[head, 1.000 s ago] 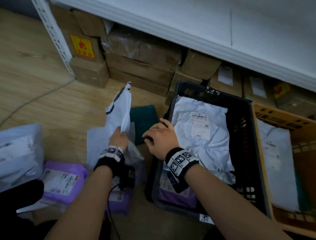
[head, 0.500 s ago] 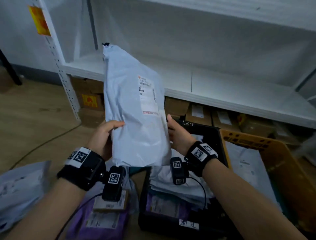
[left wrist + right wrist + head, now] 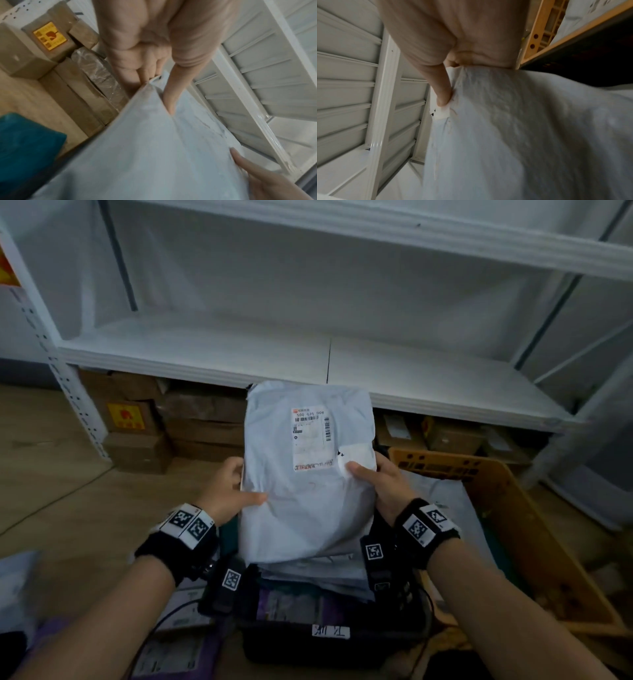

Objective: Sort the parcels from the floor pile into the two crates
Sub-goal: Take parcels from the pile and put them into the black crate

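We hold the grey parcel (image 3: 308,474) upright above the black crate (image 3: 329,642), the left hand (image 3: 224,491) and right hand (image 3: 380,484) each pinching 1 side edge, thumbs on the label face. It looks soft, light and slick, so we judge the edges the best hold. The orange crate (image 3: 513,508) stands beside. The label print is too small to read.

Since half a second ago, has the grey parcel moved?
Yes. The grey parcel sits lower against the white shelf: its top was above the shelf edge, now below it.
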Available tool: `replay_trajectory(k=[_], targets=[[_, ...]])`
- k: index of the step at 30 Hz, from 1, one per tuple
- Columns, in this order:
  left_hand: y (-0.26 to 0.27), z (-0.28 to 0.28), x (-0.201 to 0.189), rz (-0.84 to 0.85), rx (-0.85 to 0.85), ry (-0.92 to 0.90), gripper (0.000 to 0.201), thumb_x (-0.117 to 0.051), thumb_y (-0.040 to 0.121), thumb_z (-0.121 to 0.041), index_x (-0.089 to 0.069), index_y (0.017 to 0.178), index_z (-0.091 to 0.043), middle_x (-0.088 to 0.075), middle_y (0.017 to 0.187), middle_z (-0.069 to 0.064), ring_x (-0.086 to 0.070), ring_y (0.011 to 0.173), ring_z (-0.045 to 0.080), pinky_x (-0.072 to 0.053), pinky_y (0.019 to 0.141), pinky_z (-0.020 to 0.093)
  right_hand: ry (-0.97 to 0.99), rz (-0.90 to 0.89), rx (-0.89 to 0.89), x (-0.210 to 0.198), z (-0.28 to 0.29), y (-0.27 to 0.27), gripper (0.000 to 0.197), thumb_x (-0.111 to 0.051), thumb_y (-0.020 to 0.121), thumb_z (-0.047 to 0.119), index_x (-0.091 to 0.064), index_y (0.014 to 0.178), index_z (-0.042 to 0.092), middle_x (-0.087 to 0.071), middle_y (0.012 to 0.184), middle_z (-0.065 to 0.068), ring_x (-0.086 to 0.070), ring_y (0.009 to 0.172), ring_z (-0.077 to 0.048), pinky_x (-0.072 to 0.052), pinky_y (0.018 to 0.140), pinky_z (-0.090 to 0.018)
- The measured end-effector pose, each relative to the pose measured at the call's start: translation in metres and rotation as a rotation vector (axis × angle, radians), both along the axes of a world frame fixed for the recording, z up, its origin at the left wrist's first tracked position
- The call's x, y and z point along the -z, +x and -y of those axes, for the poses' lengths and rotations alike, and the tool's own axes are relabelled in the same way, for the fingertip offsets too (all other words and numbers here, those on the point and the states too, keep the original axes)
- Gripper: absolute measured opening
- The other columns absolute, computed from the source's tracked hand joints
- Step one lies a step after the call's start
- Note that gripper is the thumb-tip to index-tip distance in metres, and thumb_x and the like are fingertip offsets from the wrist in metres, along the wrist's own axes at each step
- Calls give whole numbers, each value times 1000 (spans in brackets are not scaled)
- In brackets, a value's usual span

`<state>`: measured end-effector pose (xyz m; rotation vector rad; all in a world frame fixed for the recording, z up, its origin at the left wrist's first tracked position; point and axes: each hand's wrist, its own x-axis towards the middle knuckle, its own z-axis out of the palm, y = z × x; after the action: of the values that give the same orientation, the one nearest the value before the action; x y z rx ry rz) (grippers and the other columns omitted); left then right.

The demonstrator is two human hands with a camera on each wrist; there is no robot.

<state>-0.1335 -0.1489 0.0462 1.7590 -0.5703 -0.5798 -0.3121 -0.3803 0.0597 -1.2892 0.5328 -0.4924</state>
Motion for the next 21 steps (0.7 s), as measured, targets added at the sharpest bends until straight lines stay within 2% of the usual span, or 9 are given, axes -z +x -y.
replay_trajectory(k=[2,4,6,8,11,14,16,18,21], targets=[[-2,7,4,24,-17,-22,65,-84,64,6,-49,114,-16,-65,107,3,-64,98,24,-54,81,41,8,-14,38,2,4,-11,31,-74,85,6,-69,116,8,-73,116,-18,-67,112,-39,-52,101,-51],[-4,14,7,30,-11,-46,65,-83,63,7,-50,110,-24,-65,102,-6,-65,93,14,-53,71,30,22,-17,67,1,7,-20,30,-74,84,1,-70,113,8,-73,113,-18,-67,111,-40,-52,100,-51],[-10,21,6,26,12,-62,65,-82,64,7,-52,103,-35,-66,100,-11,-66,87,5,-52,65,22,38,-9,80,1,11,-29,35,-73,83,0,-68,117,5,-73,114,-18,-67,110,-40,-52,100,-50],[-15,28,5,34,32,-79,65,-81,65,8,-52,101,-39,-67,98,-12,-66,85,2,-52,63,20,49,-1,92,3,15,-35,39,-74,83,0,-66,121,4,-72,115,-19,-68,110,-39,-53,99,-50],[-20,37,4,37,52,-97,65,-79,66,11,-53,110,-29,-68,101,-6,-67,89,10,-54,70,29,75,4,109,5,22,-43,40,-75,82,2,-66,121,4,-73,115,-19,-68,110,-38,-55,96,-46],[-29,51,3,17,56,-98,68,-77,67,14,-51,117,-23,-69,101,-2,-68,92,18,-56,77,37,87,-19,64,2,30,-50,42,-79,82,8,-67,122,5,-73,117,-15,-71,108,-31,-58,89,-39],[-41,67,3,14,72,-92,67,-75,67,16,-51,118,-20,-69,103,1,-67,97,22,-56,82,42,49,-90,52,-2,39,-55,41,-81,80,9,-69,119,6,-74,116,-11,-71,108,-28,-57,91,-38],[-58,88,3,20,97,-99,66,-74,69,15,-50,122,-15,-66,112,10,-64,103,29,-53,90,49,-18,-181,107,-10,56,-63,40,-83,77,9,-69,115,10,-75,113,-8,-72,105,-25,-56,92,-38],[-88,124,4,2,156,-130,62,-74,74,8,-48,123,-21,-64,116,8,-62,105,25,-52,92,44,-114,-271,233,-26,93,-83,40,-83,76,6,-67,111,17,-75,109,-4,-72,96,-21,-58,78,-35]])
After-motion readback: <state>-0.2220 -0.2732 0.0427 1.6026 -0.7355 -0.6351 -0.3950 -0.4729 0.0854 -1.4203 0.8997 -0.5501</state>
